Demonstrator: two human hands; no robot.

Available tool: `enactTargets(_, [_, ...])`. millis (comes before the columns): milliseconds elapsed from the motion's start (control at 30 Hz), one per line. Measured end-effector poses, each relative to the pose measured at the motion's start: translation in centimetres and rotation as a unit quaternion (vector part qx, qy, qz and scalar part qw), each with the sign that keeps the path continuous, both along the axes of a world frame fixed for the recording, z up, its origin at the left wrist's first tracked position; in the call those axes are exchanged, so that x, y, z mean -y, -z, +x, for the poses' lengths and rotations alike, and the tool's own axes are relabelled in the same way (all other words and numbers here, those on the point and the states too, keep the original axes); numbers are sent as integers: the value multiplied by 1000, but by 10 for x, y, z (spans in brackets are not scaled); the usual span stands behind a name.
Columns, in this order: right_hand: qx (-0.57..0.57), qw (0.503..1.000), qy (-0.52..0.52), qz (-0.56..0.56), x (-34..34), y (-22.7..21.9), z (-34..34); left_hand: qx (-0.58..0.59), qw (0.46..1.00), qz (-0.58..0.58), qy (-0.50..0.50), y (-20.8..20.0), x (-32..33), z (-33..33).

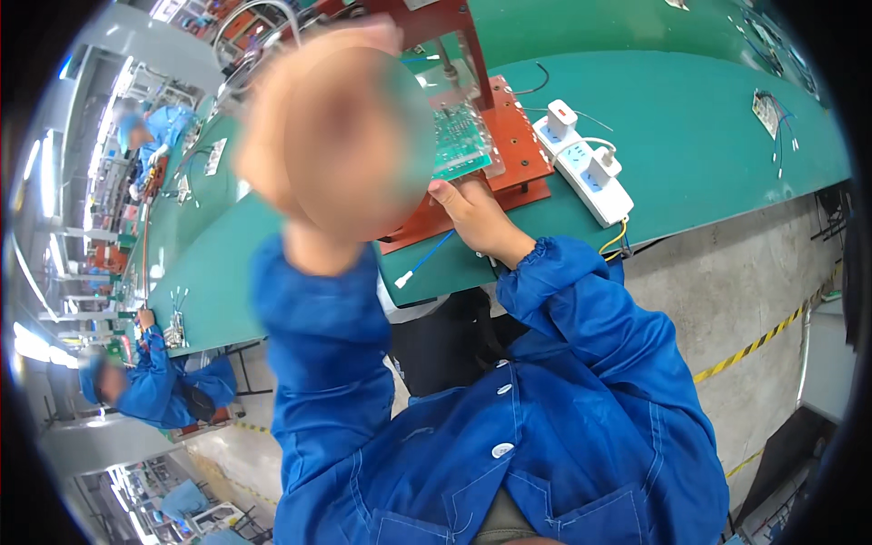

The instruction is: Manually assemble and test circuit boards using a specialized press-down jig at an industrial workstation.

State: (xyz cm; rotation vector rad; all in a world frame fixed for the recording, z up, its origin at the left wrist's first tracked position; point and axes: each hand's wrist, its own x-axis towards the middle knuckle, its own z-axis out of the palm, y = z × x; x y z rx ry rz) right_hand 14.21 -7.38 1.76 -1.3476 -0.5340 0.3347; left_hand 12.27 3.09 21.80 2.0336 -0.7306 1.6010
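A green circuit board [461, 138] lies on a clear plate in a red metal fixture [522, 136]. My right hand [480, 216] is at its near edge, thumb up against the board and the other fingers tucked beneath, mostly hidden. My left hand [318, 136] is raised high in front of the fixture, close to the camera. Blur smears its fingers, so whether it holds anything does not show. It covers the left part of the fixture and board. A blue wire [429, 258] ending in a white connector comes out on the near side.
A white power strip [586, 173] with plugged-in chargers stands right of the fixture on the green table [672, 118]. Another board with wires [767, 113] lies far right. Two people in blue work at the left, one farther [168, 127], one nearer [159, 391].
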Motion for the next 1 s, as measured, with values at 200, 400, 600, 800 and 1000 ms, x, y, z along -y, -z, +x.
enactTargets(200, [-23, 998, -26, 49, 7, 10, 3, -66, 995, 47, -59, 26, 19, -41])
enactTargets(400, [292, 905, 20, -309, 53, -31, -30, -264, 894, -176, -316, 160, -18, -193])
enactTargets(600, [508, 780, 42, -363, 69, -63, -77, -384, 727, -521, -231, 208, -26, -239])
enactTargets(800, [419, 868, -97, -248, -2, -22, -104, -417, 767, -469, -131, 195, -38, -231])
enactTargets(1000, [395, 891, -148, -167, -15, -8, -106, -460, 720, -520, -20, 189, -64, -196])
